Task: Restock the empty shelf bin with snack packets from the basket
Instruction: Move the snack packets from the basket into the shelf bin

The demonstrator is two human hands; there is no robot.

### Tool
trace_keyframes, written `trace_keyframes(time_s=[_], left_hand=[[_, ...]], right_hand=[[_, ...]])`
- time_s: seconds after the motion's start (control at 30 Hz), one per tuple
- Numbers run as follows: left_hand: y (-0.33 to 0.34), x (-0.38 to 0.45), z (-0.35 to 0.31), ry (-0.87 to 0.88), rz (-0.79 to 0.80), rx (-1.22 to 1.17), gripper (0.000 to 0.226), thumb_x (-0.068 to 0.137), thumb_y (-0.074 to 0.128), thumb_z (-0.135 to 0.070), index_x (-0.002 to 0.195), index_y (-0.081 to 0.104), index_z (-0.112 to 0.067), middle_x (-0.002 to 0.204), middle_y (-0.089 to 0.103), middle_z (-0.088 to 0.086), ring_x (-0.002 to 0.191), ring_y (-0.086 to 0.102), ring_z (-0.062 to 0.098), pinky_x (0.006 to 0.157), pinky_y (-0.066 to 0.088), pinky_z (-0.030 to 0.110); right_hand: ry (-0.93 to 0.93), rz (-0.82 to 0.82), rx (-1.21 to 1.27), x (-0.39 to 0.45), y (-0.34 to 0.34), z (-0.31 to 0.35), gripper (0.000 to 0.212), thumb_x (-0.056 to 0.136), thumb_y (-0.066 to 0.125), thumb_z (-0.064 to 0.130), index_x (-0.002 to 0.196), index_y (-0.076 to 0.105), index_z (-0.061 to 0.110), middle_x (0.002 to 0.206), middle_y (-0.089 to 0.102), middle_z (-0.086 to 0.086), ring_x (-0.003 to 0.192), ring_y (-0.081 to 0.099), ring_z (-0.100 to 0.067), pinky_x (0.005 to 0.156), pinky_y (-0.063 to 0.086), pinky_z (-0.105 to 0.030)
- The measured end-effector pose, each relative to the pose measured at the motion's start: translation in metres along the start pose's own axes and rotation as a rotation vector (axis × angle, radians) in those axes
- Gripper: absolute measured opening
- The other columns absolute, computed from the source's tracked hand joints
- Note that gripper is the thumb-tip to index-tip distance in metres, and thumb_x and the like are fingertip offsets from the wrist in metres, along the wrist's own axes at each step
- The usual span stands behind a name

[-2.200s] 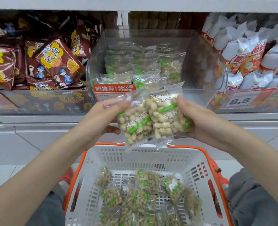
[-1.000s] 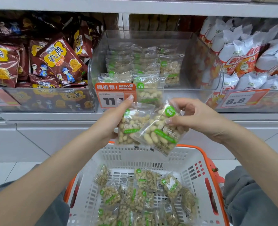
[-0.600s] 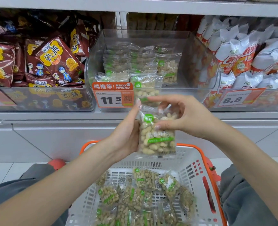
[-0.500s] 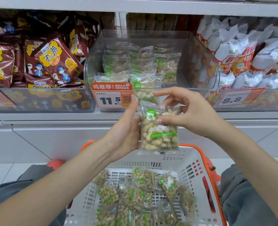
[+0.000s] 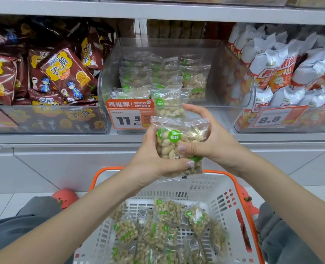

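Two packets, held apart 2.2 s ago, are now stacked face to face: a squared stack point(image 5: 179, 147), below and in front of the clear bin point(image 5: 232, 77). Left hand point(image 5: 154, 159) grips it from the left; right hand point(image 5: 211, 143) pinches it, thumb across the front. Judged ready to load. Counts: stack 2 packets; bin roughly ten, inexact; basket point(image 5: 222, 189), directly under the bin, about ten, overlapping.
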State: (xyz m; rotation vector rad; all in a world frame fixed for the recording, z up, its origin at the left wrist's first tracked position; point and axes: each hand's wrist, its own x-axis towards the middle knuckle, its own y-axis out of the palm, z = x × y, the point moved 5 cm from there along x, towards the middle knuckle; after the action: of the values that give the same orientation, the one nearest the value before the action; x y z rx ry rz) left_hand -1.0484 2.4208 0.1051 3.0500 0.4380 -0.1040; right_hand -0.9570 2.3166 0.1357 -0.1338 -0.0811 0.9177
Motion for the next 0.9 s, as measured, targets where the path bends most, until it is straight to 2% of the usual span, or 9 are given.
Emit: trace_keyframes(time_s=[0.07, 0.17, 0.3, 0.43, 0.57, 0.6, 0.7, 0.8, 0.9], left_hand=[[-0.005, 0.004, -0.003, 0.014, -0.003, 0.035, 0.089, 0.045, 0.088, -0.027, 0.12, 0.041, -0.028, 0.122, 0.057, -0.002, 0.099, 0.066, 0.004, 0.072, 0.054, 0.019], [-0.008, 0.008, -0.008, 0.024, -0.026, 0.169, 0.098, 0.04, 0.083, -0.05, 0.125, 0.035, -0.036, 0.129, 0.045, -0.017, 0.114, 0.051, -0.002, 0.093, 0.046, 0.021], [-0.015, 0.014, -0.01, 0.017, -0.079, 0.193, 0.091, 0.049, 0.087, -0.049, 0.123, 0.035, -0.038, 0.127, 0.043, -0.015, 0.117, 0.044, 0.0, 0.085, 0.039, 0.015], [-0.02, 0.016, -0.009, 0.005, -0.048, 0.253, 0.079, 0.059, 0.084, -0.038, 0.122, 0.036, -0.035, 0.126, 0.044, -0.011, 0.114, 0.043, -0.002, 0.088, 0.042, 0.02], [-0.019, 0.014, -0.01, -0.01, -0.005, 0.283, 0.076, 0.062, 0.086, -0.036, 0.12, 0.037, -0.036, 0.126, 0.042, -0.009, 0.115, 0.046, 0.004, 0.091, 0.047, 0.024], [-0.019, 0.013, -0.011, -0.002, 0.004, 0.292, 0.075, 0.062, 0.086, -0.035, 0.119, 0.037, -0.036, 0.127, 0.042, -0.009, 0.116, 0.045, 0.003, 0.09, 0.048, 0.023], [-0.018, 0.013, -0.011, 0.02, 0.031, 0.313, 0.075, 0.062, 0.086, -0.033, 0.12, 0.037, -0.036, 0.129, 0.04, -0.009, 0.118, 0.043, 0.001, 0.086, 0.049, 0.02], [-0.017, 0.013, -0.01, 0.03, 0.058, 0.316, 0.075, 0.063, 0.085, -0.032, 0.12, 0.036, -0.036, 0.13, 0.037, -0.008, 0.119, 0.042, 0.002, 0.085, 0.047, 0.017], [-0.017, 0.012, -0.01, 0.05, 0.067, 0.333, 0.074, 0.064, 0.085, -0.032, 0.12, 0.036, -0.038, 0.131, 0.035, -0.009, 0.119, 0.041, 0.002, 0.085, 0.047, 0.017]], right_hand=[[0.005, -0.019, 0.079, 0.003, 0.0, -0.001, 0.083, 0.055, 0.083, 0.009, 0.13, 0.05, 0.024, 0.09, 0.073, 0.002, 0.08, 0.071, -0.013, 0.067, 0.055, -0.022], [-0.084, -0.199, 0.039, 0.006, -0.025, 0.017, 0.079, 0.055, 0.09, 0.011, 0.124, 0.054, 0.022, 0.104, 0.071, -0.001, 0.088, 0.071, -0.018, 0.069, 0.057, -0.028], [-0.257, -0.513, -0.116, 0.026, -0.075, 0.063, 0.073, 0.062, 0.086, 0.016, 0.126, 0.05, 0.021, 0.111, 0.058, 0.015, 0.091, 0.066, 0.0, 0.073, 0.056, -0.021], [-0.279, -0.65, -0.402, 0.067, -0.096, 0.082, 0.062, 0.069, 0.084, 0.028, 0.115, 0.044, 0.024, 0.106, 0.05, 0.017, 0.09, 0.054, 0.005, 0.082, 0.049, -0.015], [-0.233, -0.597, -0.556, 0.093, -0.102, 0.051, 0.061, 0.069, 0.085, 0.025, 0.114, 0.044, 0.02, 0.111, 0.054, 0.007, 0.102, 0.051, -0.008, 0.077, 0.037, -0.001], [-0.193, -0.598, -0.548, 0.095, -0.106, 0.039, 0.064, 0.068, 0.085, 0.024, 0.117, 0.045, 0.017, 0.114, 0.053, 0.005, 0.105, 0.05, -0.009, 0.076, 0.036, -0.002], [-0.026, -0.558, -0.443, 0.113, -0.117, 0.012, 0.077, 0.061, 0.09, 0.026, 0.123, 0.045, 0.015, 0.121, 0.052, 0.0, 0.11, 0.051, -0.013, 0.087, 0.042, -0.02], [0.202, -0.329, -0.312, 0.137, -0.112, -0.009, 0.079, 0.054, 0.092, 0.022, 0.12, 0.047, 0.013, 0.112, 0.059, -0.003, 0.103, 0.061, -0.016, 0.085, 0.054, -0.029], [0.315, -0.26, -0.283, 0.15, -0.108, -0.022, 0.112, 0.035, 0.098, 0.035, 0.129, 0.042, 0.01, 0.126, 0.056, -0.009, 0.108, 0.062, -0.02, 0.093, 0.053, -0.038]])
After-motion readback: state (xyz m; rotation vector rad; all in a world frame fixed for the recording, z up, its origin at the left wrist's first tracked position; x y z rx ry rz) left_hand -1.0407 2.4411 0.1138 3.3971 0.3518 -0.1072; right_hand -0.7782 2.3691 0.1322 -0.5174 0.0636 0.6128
